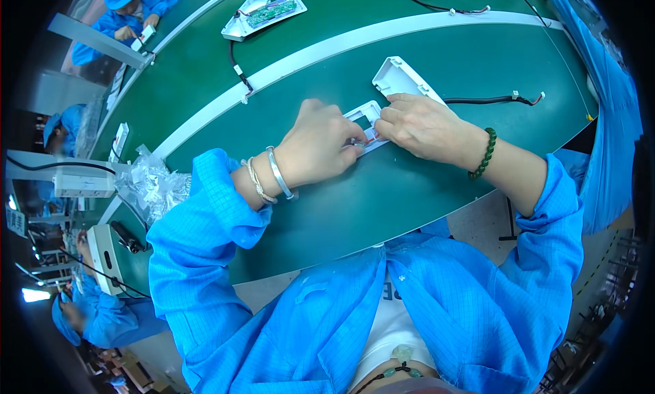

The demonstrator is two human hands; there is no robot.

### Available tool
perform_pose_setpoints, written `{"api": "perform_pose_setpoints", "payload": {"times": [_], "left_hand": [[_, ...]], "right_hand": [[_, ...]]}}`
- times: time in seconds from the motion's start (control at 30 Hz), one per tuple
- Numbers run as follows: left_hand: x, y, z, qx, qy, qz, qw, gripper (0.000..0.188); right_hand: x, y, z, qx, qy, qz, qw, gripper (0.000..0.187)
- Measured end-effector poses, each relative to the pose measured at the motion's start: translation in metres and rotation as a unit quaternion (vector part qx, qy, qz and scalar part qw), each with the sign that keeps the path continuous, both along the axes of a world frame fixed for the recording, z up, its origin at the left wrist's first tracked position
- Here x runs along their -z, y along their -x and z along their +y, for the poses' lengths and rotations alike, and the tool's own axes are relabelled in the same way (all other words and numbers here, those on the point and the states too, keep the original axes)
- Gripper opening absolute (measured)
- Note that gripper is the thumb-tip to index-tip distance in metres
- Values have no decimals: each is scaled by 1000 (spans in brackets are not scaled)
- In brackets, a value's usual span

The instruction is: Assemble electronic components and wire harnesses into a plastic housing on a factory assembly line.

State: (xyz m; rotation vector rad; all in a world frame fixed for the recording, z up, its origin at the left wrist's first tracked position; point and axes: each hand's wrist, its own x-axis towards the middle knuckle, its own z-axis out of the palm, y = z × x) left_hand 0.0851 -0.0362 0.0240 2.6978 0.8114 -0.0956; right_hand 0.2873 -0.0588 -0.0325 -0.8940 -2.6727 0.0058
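A small white plastic housing with a rectangular window lies on the green table between my hands. My left hand bends over its near left side, thumb and fingertips pinched together. Something small and reddish, perhaps wires, shows at those fingertips, but I cannot make out what they grip. From the right, my right hand curls its fingers onto the housing's right edge, hiding part of it. Just beyond that hand, a white shell half rests with its hollow side showing. A black cable runs right from it to a small white connector.
Past a pale raised strip lies another white housing with a green circuit board and cable. Crumpled clear plastic bags are heaped at the left, near a white box. Co-workers in blue sit further left.
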Motion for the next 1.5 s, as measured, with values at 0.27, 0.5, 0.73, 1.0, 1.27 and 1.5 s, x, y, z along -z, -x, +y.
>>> {"api": "perform_pose_setpoints", "payload": {"times": [0.27,0.5,0.73,1.0,1.27,1.5], "left_hand": [[6,41,40,-108,81,-195,972,27],[27,57,74,-200,80,-164,963,26],[17,105,167,-328,-208,-152,909,36],[6,117,214,-308,-324,0,895,99],[6,163,251,-351,-94,-86,928,119],[4,165,244,-403,-129,-87,902,116]], "right_hand": [[-7,-8,-1,10,-2,-7,1000,15],[-30,34,-20,67,38,92,993,35],[-17,32,-16,198,80,159,964,27],[-63,65,-57,140,-33,193,971,16],[-61,63,-53,107,46,192,974,36],[-48,70,-22,86,27,40,995,96]]}}
